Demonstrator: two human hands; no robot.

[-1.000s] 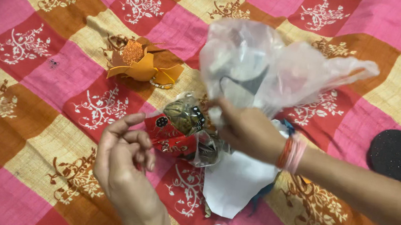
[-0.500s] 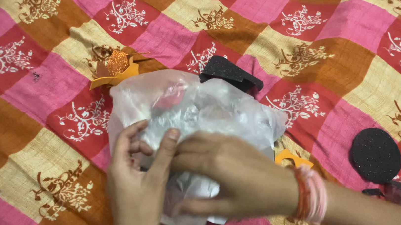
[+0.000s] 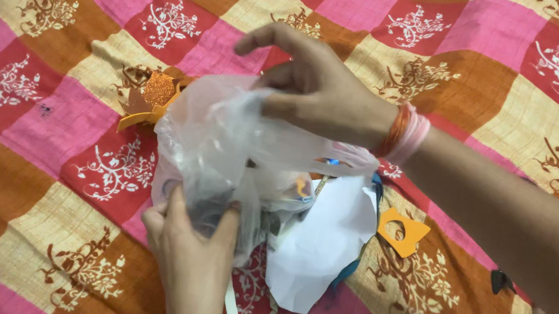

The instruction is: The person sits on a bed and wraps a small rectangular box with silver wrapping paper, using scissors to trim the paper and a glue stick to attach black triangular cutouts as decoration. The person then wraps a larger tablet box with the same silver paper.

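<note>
A clear plastic bag (image 3: 225, 144) with small craft items inside is held up over a checked cloth. My left hand (image 3: 190, 251) grips the bag's lower part from below, fingers pinched on the plastic. My right hand (image 3: 314, 88), with orange and pink threads at the wrist, holds the bag's upper edge from above, its fingers partly spread. The bag's contents show only dimly through the plastic.
An orange foam flower shape with a glitter centre (image 3: 150, 98) lies left of the bag. A white paper piece (image 3: 319, 244) and an orange foam cut-out (image 3: 403, 231) lie to the right. The pink, red and brown checked cloth (image 3: 31, 152) covers everything.
My right hand rose from the bag's front to its upper edge and pulled the plastic up. The left hand slid lower on the bag. The black foam pieces went out of sight.
</note>
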